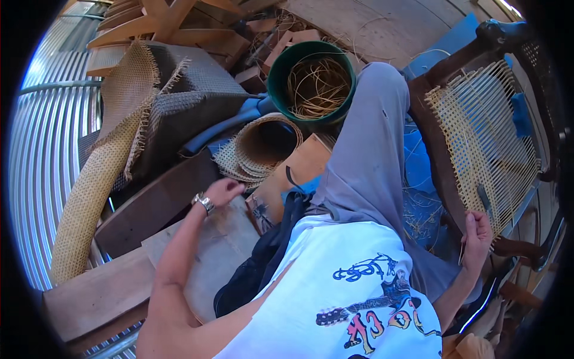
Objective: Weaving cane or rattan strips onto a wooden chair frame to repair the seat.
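Right fingers [472,221] press together beside the cane weave [472,128]; left fingers [232,186] hang well away, grip unclear.

We see the left arm [178,254] bent at the elbow, forearm angling forward and inward, the left hand [225,192] with its fingers loosely curled. Across the body, we've got the right forearm [458,292] slanting outward, the right hand [477,233] raised, thumb close against the fingers.
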Demonstrator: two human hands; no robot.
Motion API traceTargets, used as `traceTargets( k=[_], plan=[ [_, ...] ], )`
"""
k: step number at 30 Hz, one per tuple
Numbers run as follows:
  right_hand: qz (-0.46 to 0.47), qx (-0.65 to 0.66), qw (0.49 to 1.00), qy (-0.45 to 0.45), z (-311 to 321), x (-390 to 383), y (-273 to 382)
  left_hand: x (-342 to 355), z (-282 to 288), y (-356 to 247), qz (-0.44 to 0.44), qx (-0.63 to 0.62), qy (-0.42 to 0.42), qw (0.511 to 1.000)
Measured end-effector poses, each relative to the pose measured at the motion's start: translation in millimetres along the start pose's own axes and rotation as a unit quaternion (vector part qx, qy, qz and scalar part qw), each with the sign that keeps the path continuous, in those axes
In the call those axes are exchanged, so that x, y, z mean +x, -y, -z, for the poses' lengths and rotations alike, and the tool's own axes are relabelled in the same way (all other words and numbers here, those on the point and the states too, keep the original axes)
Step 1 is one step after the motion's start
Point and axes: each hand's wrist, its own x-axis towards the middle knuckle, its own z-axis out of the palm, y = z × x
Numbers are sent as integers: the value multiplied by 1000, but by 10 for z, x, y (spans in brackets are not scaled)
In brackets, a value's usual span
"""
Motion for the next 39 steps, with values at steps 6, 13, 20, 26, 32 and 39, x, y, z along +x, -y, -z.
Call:
traceTargets(
  k=[6, 13, 20, 26, 32, 39],
  plan=[
    [-11, -5, 1000, -25, -126, -30, 168, 252, -463, 174, 144, -45, 33, 988],
    [-36, 34, 999, 0, -162, -66, 175, 456, -408, 443, 94, -327, 256, 905],
    [-5, 67, 998, -11, 115, -117, -80, 769, -426, 559, -58, -236, 305, 921],
    [0, 134, 990, -39, 205, -80, -137, 1192, -540, 1114, 15, -229, 232, 945],
    [17, 144, 988, -44, 105, -63, -374, 1161, -581, 1449, -142, -8, 172, 975],
    [6, 165, 982, -89, 171, -62, -318, 1078, -718, 1335, -28, -4, 121, 992]
  ],
)
